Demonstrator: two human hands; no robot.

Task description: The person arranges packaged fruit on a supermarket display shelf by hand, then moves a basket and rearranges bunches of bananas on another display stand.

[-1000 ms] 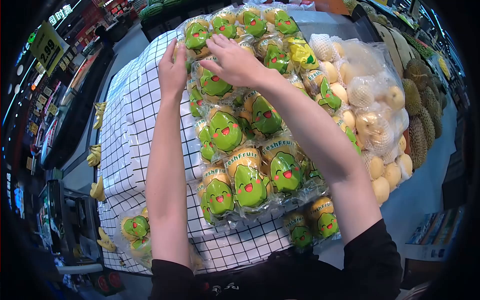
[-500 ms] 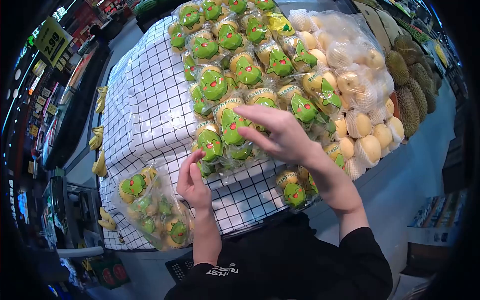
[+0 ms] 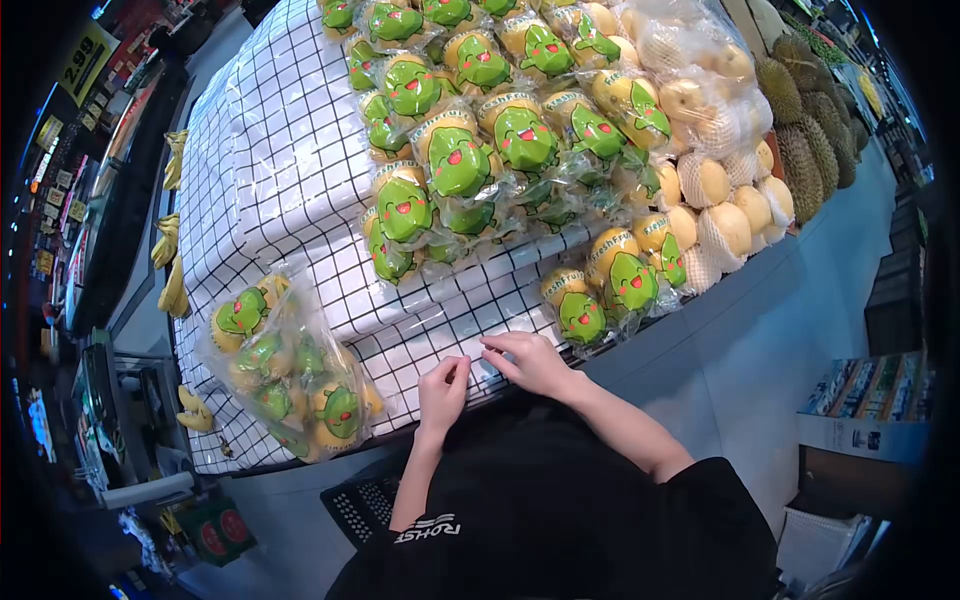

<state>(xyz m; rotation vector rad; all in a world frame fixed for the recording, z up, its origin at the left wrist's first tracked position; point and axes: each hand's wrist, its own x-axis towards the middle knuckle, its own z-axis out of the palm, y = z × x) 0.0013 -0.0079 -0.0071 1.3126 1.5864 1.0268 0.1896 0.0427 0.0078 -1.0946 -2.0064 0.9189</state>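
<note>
My left hand (image 3: pixel 443 396) hovers over the front strip of the checked cloth (image 3: pixel 400 345), fingers loosely curled and nothing visible in them. Close beside it is my right hand (image 3: pixel 530 363), its thumb and fingers a little apart and holding nothing. Just right of that hand, a few bagged yellow fruits (image 3: pixel 582 318) with green cartoon-leaf prints stand on the lower step. Behind both hands rises a stack of the same bagged fruit (image 3: pixel 460 155). Left of my left hand lies a large clear bag (image 3: pixel 290 370) holding several of these packs.
Yellow fruits in white foam nets (image 3: pixel 725 232) are piled at the right, with durians (image 3: pixel 800 160) beyond. Bananas (image 3: pixel 172 290) hang along the stand's left edge. A black perforated crate (image 3: pixel 362 505) sits below the front edge. A price sign (image 3: pixel 85 65) shows 2.99.
Both hands have drawn back from the stack toward the front edge and come closer together. The right hand moved down and left. The view has shifted; packs at the lower right now show more fully.
</note>
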